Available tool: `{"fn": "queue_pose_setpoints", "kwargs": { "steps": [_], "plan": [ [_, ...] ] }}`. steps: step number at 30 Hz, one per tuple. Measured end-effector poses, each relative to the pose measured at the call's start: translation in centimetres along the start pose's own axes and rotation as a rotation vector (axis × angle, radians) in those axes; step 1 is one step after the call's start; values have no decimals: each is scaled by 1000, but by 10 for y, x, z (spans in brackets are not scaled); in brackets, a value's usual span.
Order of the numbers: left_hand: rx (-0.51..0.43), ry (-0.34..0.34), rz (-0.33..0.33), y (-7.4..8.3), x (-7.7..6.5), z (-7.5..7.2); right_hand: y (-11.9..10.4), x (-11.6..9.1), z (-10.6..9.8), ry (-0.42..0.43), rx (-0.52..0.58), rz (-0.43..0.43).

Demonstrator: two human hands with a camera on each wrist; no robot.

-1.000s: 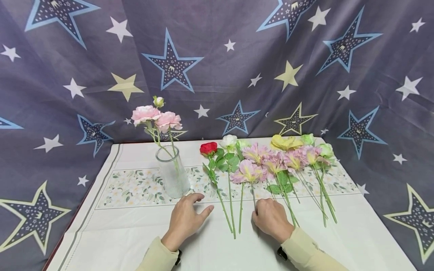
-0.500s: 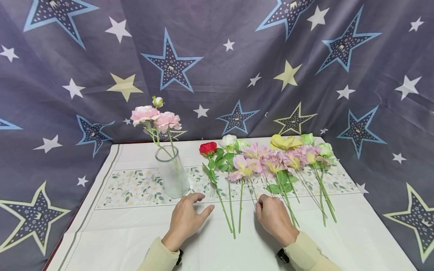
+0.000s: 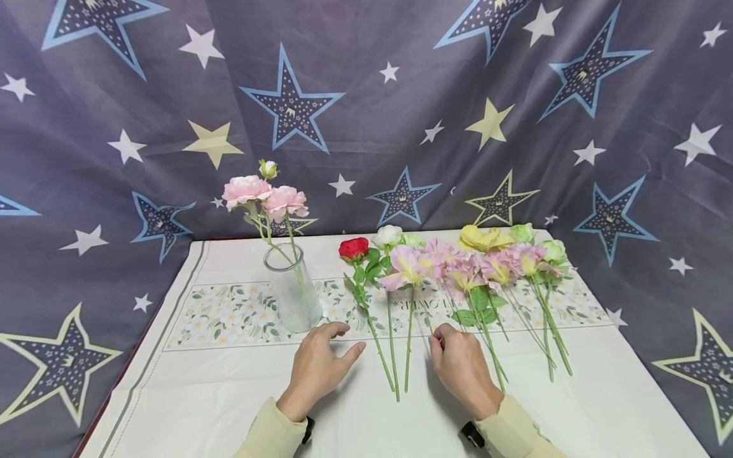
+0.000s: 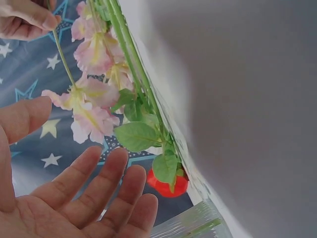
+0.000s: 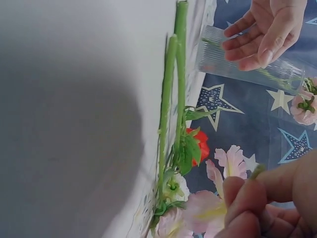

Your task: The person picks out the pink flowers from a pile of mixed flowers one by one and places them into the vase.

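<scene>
My right hand (image 3: 462, 369) pinches the lower end of a thin stem. On that stem is a pink-and-yellow artificial flower (image 3: 405, 268), an iris by its look. In the left wrist view the stem runs from the fingertips to the flower head, lifted off the table. My left hand (image 3: 321, 362) hovers beside the base of a ribbed clear glass vase (image 3: 293, 296), fingers apart and holding nothing. Two pink peonies (image 3: 286, 202) and a bud (image 3: 268, 168) stand in the vase, leaning left. In the right wrist view, the stem's cut tip (image 5: 258, 171) pokes out above the fingers.
Between the hands lie a red rose (image 3: 354, 248) and a white flower (image 3: 388, 236). Several pink-yellow flowers (image 3: 499, 266), a yellow bloom (image 3: 485, 238) and pale green ones (image 3: 553, 251) lie at the right. A printed white cloth (image 3: 217, 394) covers the table before a starry curtain (image 3: 355, 76).
The pinched flower's head has risen and shifted left, uncovering printed lettering on the cloth. My right hand moved slightly right and up the table. The left hand has stayed nearly still.
</scene>
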State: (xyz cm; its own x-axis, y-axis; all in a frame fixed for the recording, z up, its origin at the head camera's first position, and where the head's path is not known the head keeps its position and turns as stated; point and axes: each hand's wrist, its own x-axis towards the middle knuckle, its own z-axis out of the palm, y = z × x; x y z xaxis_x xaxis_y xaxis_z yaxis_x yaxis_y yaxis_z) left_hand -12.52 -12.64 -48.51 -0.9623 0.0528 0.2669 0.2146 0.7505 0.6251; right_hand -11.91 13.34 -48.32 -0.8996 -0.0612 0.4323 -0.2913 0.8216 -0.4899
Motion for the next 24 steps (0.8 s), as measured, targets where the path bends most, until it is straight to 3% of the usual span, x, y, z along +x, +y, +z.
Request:
{"fn": "queue_pose_setpoints", "kwargs": {
  "steps": [13,20,24],
  "plan": [
    [-17,42,1,6,2,-1,-11,1,0,14,77,19],
    [-32,19,-14,12,3,-1,-15,1,2,59,77,-6],
    [-42,33,15,13,6,0,-16,2,3,75,81,-14]
  ]
}}
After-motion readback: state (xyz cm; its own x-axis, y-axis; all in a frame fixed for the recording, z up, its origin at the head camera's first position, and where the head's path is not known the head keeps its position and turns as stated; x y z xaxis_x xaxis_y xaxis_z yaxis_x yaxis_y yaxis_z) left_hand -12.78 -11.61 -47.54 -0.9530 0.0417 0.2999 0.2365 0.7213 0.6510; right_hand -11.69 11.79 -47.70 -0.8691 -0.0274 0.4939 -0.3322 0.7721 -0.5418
